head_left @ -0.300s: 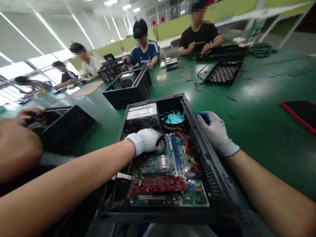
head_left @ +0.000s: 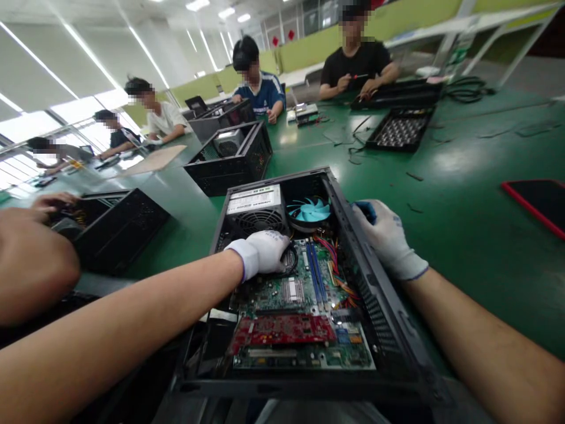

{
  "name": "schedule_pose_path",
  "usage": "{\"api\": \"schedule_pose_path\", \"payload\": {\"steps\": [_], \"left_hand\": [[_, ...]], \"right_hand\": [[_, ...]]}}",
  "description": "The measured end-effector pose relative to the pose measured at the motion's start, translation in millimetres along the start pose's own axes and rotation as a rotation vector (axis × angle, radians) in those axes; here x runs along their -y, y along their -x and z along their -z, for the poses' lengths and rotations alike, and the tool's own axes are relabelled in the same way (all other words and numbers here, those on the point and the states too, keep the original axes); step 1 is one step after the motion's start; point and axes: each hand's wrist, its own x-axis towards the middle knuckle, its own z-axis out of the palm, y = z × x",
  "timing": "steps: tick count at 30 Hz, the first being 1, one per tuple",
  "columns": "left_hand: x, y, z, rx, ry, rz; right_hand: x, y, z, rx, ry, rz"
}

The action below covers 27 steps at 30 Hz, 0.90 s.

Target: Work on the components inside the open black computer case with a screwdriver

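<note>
One black cable [head_left: 292,263] lies at the bunched left hand [head_left: 268,252] in the head view, inside the open computer case [head_left: 291,388] and over its motherboard [head_left: 262,293], but the fingertips are hidden, so I cannot tell whether they pinch it. Just beyond that hand sits the power supply [head_left: 253,200], with the turquoise fan [head_left: 309,210] ahead to its right and the red card [head_left: 285,330] on its near side. The right hand [head_left: 388,238] lies curled against the case's right side; whether it grips the edge I cannot tell.
</note>
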Motion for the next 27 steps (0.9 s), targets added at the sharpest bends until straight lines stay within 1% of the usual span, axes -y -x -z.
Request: {"api": "schedule_pose_path", "payload": {"steps": [7,16,20,24,27], "left_hand": [[-3,-2,3.6,0.067,-0.055,-0.009],[-6,-6,7.5,0.142,-0.064,-0.051],[-3,-5,7.5,0.132,-0.047,-0.066],[-2,-3,11.7,0.121,0.012,-0.063],[-3,2,19.8,0.062,0.051,-0.066]], "right_hand": [[1,-1,0,0.037,0.015,0.016],[2,0,-3,0.08,0.006,-0.001],[2,1,-3,0.08,-0.006,0.001],[6,1,2,0.115,-0.04,-0.011],[13,0,10,0.167,-0.131,-0.026]]}}
